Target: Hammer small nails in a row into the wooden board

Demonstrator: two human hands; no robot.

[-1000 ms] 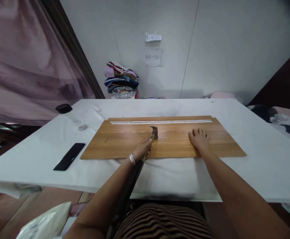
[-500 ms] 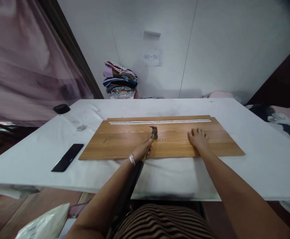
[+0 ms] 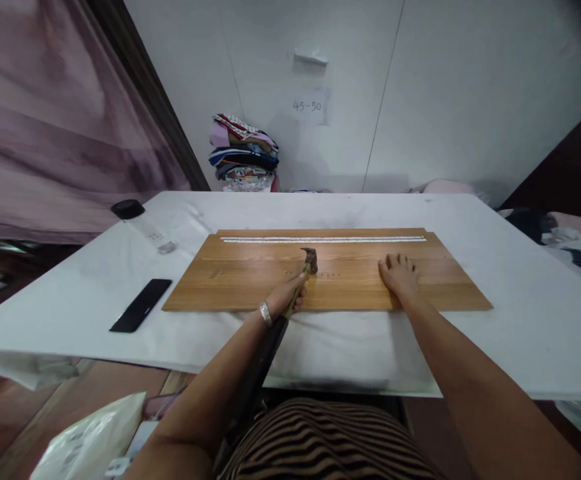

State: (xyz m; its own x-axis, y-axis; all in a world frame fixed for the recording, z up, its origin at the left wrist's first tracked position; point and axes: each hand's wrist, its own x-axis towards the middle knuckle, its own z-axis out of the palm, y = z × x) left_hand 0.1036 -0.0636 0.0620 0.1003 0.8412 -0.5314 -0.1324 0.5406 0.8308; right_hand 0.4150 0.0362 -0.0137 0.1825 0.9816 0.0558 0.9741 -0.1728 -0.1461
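Observation:
My left hand point(image 3: 287, 293), with a silvery bracelet at the wrist, is wrapped round the handle of a claw hammer point(image 3: 310, 260). The hammer's head is over the middle of a wooden board point(image 3: 360, 293), by a row of small dark dots, perhaps nails or holes; I cannot tell which. On the board's right part my right hand point(image 3: 399, 275) lies flat with its fingers spread, holding nothing. Two white strips point(image 3: 320, 239) run along the board's far edge.
The board lies on a white-covered table point(image 3: 530, 333). To its left are a black flat phone-like slab point(image 3: 141, 305) and a clear bottle with a black lid point(image 3: 145, 227) on its side. Folded clothes point(image 3: 245, 157) are stacked behind the table. A white bag point(image 3: 90, 440) is below, at left.
The whole view has shifted slightly, so the table and board appear a little higher. My left hand still grips the hammer over the same spot, and my right hand stays on the board.

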